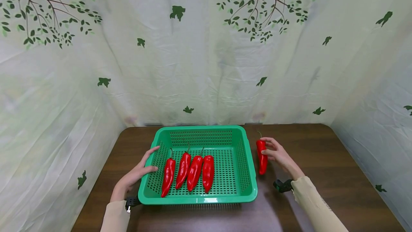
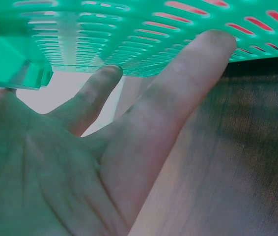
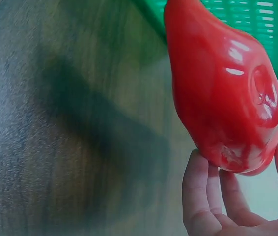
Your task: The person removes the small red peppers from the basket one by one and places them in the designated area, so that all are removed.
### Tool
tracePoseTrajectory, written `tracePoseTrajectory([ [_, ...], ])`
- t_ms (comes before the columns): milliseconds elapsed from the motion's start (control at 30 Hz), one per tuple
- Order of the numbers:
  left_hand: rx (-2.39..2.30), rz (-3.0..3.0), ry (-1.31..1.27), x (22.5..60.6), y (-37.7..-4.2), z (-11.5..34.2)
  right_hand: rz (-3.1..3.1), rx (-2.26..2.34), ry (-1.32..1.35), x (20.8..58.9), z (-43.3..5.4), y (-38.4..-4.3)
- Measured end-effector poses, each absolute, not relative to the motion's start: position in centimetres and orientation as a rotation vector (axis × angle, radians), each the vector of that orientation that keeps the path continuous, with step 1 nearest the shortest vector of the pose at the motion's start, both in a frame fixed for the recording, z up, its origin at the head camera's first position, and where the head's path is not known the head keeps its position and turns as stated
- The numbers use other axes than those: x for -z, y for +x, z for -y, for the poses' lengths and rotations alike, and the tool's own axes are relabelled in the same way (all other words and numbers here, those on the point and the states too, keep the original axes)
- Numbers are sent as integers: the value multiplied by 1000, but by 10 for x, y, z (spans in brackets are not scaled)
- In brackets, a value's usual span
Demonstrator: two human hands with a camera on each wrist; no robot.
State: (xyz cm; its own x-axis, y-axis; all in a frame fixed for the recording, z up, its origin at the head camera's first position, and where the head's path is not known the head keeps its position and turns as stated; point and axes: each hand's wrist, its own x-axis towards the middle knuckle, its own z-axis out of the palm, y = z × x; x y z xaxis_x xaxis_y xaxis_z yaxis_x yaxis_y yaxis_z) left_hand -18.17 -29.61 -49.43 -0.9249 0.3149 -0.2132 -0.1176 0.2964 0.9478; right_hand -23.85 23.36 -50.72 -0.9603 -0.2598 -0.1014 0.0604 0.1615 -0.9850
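In the head view, several glossy red peppers [image 1: 195, 173] lie side by side in a green plastic basket [image 1: 197, 200], toward its left half. My left hand [image 1: 136, 173] is at the basket's left side, its thumb and forefinger extended over the rim. The left wrist view has straight fingers [image 2: 153, 108] against the slotted green wall. Just right of the basket, my right hand [image 1: 279, 155] pinches another red pepper [image 1: 262, 156], stem end up, between thumb and fingers. Seen from the right wrist, the fingers hold this pepper [image 3: 217, 83] at its wide end.
A dark brown wooden table [image 1: 322, 167] carries the basket, with bare wood to its right. Behind and at both sides hangs a pale curtain [image 1: 199, 63] with leaf prints. Black wrist cameras [image 1: 283, 186] sit on both wrists.
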Motion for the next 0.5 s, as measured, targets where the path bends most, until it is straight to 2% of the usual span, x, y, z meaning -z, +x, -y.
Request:
tracePoseTrajectory([
  [500, -1685, -2192, 183, 495, -181, 296, -2309, 1789, -157, 521, -232, -244],
])
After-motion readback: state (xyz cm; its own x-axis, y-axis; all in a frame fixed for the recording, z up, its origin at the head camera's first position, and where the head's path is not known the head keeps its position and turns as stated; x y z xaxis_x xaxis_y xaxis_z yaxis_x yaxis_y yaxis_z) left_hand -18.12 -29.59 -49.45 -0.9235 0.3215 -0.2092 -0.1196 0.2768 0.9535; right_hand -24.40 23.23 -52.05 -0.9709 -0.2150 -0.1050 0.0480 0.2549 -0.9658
